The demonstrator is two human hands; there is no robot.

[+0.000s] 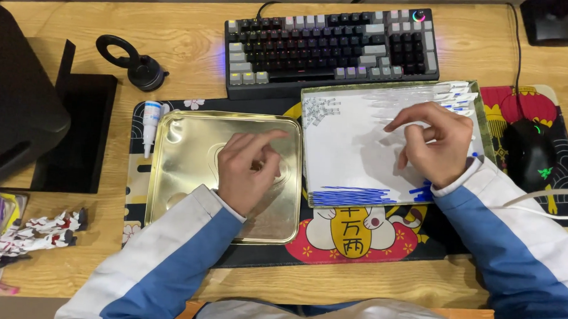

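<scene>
my left hand (248,171) rests over the shallow gold metal tin lid (188,155) near the desk's front edge, fingers curled loosely, thumb meeting fingertips; whether they pinch anything i cannot tell; my right hand (433,143) hovers over the white-lined rectangular tin tray (348,162) just beside it, fingers half bent, holding nothing i can see; a grey-and-black keyboard (330,47) sits toward the back edge.

— What lies along the back of the tabletop (187,40)?
— A grey and black keyboard (330,47), with a black ring-shaped stand (135,62) to its left.
— And at the sides?
— A black mouse (527,154) on the patterned mat (357,239), a small white tube (150,125), a toy figure (35,228).
</scene>
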